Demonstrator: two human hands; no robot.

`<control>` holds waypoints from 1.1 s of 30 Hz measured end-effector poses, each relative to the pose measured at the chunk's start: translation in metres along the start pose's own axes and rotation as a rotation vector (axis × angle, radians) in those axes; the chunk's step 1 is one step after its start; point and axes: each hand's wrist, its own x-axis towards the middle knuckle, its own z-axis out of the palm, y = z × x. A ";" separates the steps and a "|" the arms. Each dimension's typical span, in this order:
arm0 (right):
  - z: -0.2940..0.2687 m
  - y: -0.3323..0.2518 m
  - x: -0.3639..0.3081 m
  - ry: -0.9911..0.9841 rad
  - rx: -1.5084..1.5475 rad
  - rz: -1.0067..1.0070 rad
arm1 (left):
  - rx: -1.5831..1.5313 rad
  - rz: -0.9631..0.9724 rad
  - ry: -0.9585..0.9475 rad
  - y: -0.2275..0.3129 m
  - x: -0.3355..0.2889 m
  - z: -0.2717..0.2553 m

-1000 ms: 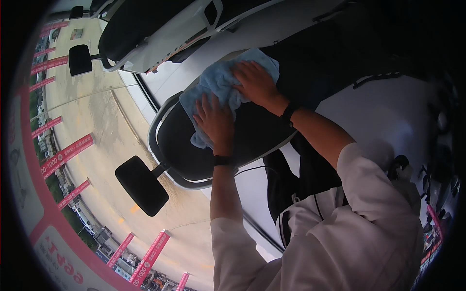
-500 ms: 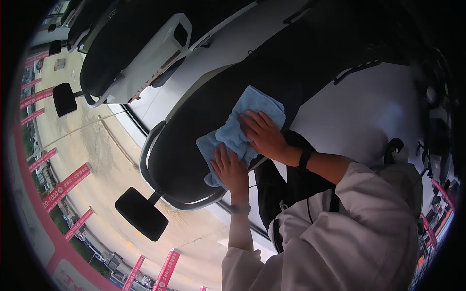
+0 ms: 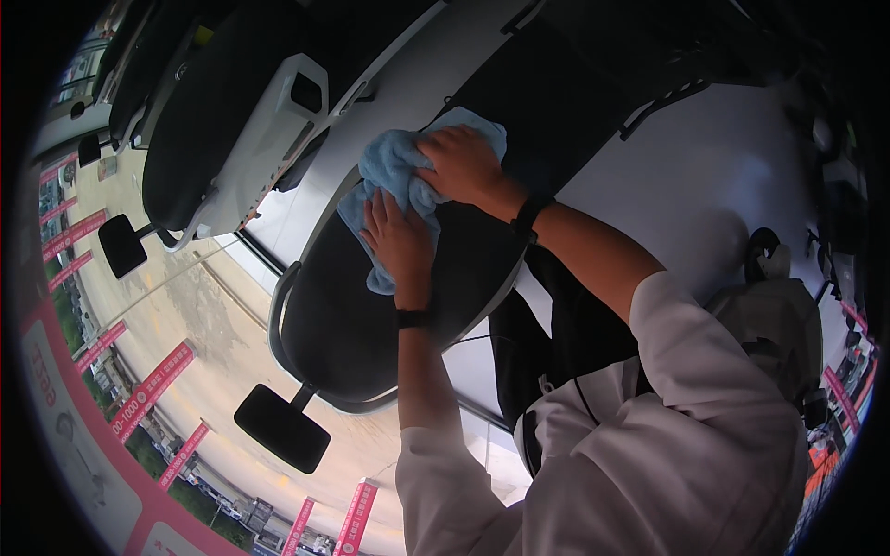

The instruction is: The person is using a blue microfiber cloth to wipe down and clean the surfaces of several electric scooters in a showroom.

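A crumpled light-blue cloth point(image 3: 387, 157) lies on the far left side of a long black scooter seat point(image 3: 362, 343). Flat on the cloth's lower part, my left hand point(image 3: 400, 243) presses with its fingers extended and slightly apart. My right hand point(image 3: 461, 165) is on the upper part, its fingers bent into the fabric and gripping a fold. The cloth hides the seat surface beneath it. Both wrists wear dark bands.
A silver rail point(image 3: 278, 320) curves round the seat's end, with a black rectangular pad point(image 3: 283, 428) on a stem. Another scooter with a white body panel point(image 3: 278, 139) stands beyond. Pink signs point(image 3: 153, 389) line the windows at left. A pale panel point(image 3: 658, 199) is at right.
Both hands have slid the cloth away from me across the seat, up and to the left. It is more bunched now, and my right fingers are more curled.
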 end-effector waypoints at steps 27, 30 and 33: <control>0.027 -0.133 -0.150 -0.298 0.243 -0.307 | 0.026 -0.004 -0.134 -0.094 -0.216 -0.084; 0.038 -0.176 -0.152 -0.359 0.264 -0.381 | -0.233 -0.141 -0.039 -0.125 -0.243 -0.101; 0.053 -0.206 -0.164 -0.414 0.280 -0.417 | -0.370 -0.212 -0.015 -0.160 -0.267 -0.121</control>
